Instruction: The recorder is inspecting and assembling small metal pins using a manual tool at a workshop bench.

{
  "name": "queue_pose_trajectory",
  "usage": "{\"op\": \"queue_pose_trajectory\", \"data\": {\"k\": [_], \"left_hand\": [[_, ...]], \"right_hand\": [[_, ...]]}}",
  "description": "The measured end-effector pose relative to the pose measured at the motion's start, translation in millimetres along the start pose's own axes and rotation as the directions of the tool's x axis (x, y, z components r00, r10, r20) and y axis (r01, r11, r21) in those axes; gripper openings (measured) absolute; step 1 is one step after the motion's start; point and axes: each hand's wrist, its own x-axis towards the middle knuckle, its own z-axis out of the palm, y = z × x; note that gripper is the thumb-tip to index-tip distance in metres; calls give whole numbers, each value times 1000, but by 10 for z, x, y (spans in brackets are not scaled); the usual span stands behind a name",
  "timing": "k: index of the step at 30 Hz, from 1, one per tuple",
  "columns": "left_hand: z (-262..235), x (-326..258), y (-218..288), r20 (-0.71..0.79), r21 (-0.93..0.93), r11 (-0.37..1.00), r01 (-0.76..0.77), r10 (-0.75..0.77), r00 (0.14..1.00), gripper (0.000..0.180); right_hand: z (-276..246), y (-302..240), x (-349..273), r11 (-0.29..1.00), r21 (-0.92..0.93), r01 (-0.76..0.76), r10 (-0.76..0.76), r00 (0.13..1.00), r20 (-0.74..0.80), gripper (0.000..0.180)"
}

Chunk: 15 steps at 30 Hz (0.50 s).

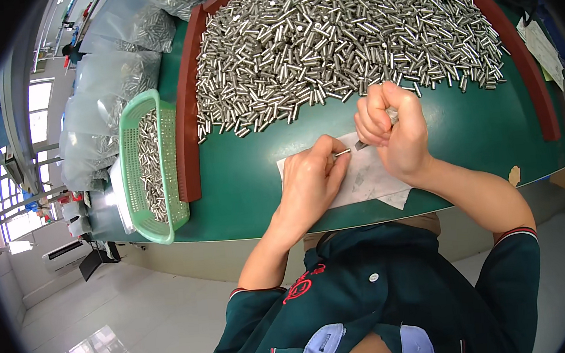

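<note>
The green table (243, 186) fills the middle, its far edge out of view. Across it spreads a heap (338, 46) of short metal pins, cut off by the upper edge; the lower layers are buried. A brown frame (188, 117) borders the heap at left and right. To the left stand clear bags (86, 125), cloudy enough to blur their grey contents, the topmost cropped. Just right of them, a green basket (171, 165) holds more pins, its bottom covered. White paper (360, 187) with grey smudges lies partly under both hands.

The right hand (398, 131) is curled into a fist above the paper, closed on a tool (360, 145); only a dark, flat tip shows clearly, so its kind cannot be told. The left hand (306, 181) pinches a single pin (343, 152) between thumb and forefinger, over the paper near that tip; the pin's rear end is hidden by the fingers.
</note>
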Motion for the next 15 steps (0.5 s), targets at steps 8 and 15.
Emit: {"op": "queue_pose_trajectory", "data": {"k": [8, 15], "left_hand": [[9, 11, -22, -13, 7, 1000, 6, -6, 1000, 11], [0, 11, -21, 0, -17, 999, 48, -48, 999, 10]], "right_hand": [[13, 27, -16, 995, 103, -3, 4, 1000, -2, 40], [18, 27, -4, 993, 116, -27, 30, 999, -21, 40]]}}
